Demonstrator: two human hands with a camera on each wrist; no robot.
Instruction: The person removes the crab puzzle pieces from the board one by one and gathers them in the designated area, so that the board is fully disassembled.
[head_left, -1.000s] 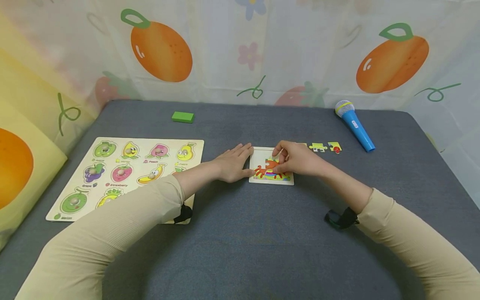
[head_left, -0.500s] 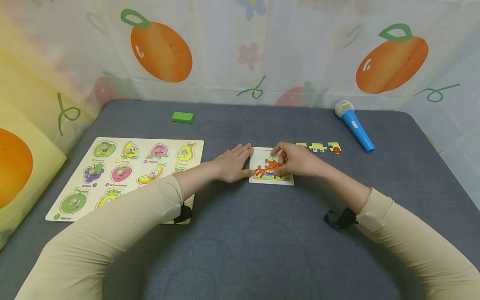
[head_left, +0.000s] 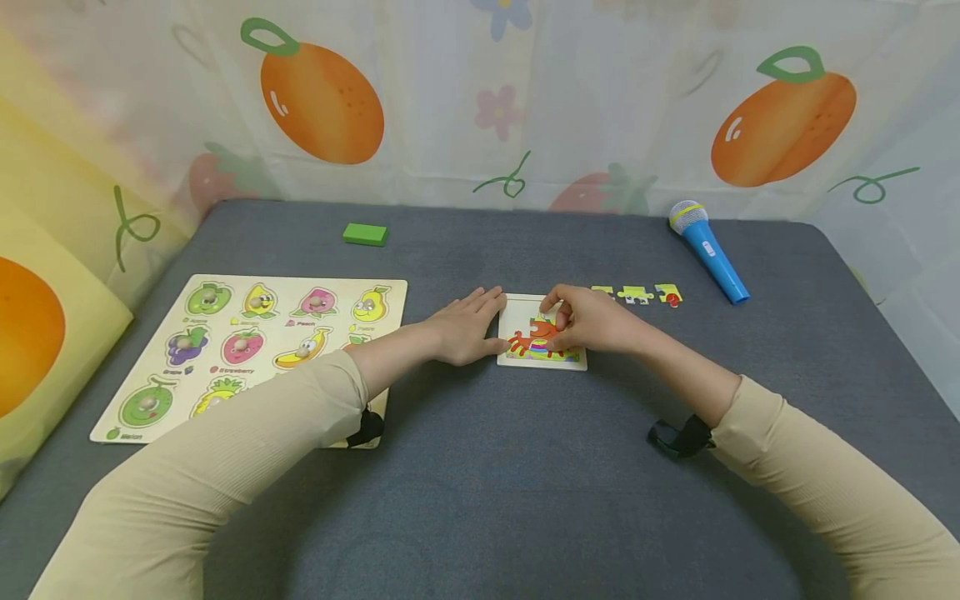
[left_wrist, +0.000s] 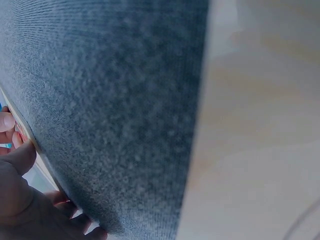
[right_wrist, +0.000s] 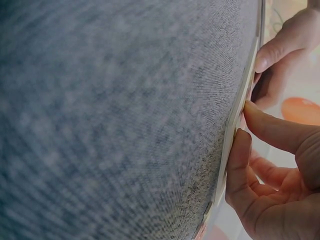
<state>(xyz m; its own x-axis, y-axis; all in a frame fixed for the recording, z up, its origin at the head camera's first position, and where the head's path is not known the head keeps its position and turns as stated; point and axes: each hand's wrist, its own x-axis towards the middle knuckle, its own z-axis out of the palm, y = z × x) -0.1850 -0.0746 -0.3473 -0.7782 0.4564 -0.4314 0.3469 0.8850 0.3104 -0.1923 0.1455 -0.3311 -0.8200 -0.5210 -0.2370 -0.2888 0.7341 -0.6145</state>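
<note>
A small jigsaw board (head_left: 522, 312) with a pale frame lies on the table, partly filled with a red cartoon crab picture. My left hand (head_left: 467, 327) lies flat beside it, fingers spread, with fingertips and thumb touching the frame's left edge. On the board's right side, my right hand (head_left: 592, 318) pinches a puzzle piece (head_left: 551, 327) at the crab's upper part between curled fingers and thumb, mostly hidden by them. In the right wrist view, the right thumb and fingertips meet the board (right_wrist: 227, 145), seen edge-on. Loose puzzle pieces (head_left: 635, 294) lie in a row behind the right hand.
At left lies a large wooden fruit knob puzzle (head_left: 288, 319), partly under the left forearm. A green block (head_left: 366, 234) sits at the back. A blue toy microphone (head_left: 712, 250) lies at the back right. A fruit-print curtain (head_left: 435, 108) hangs behind the grey table (head_left: 480, 483).
The right hand has shifted slightly left over the board, uncovering more of the nearest loose piece. My left hand stays in place on the frame.
</note>
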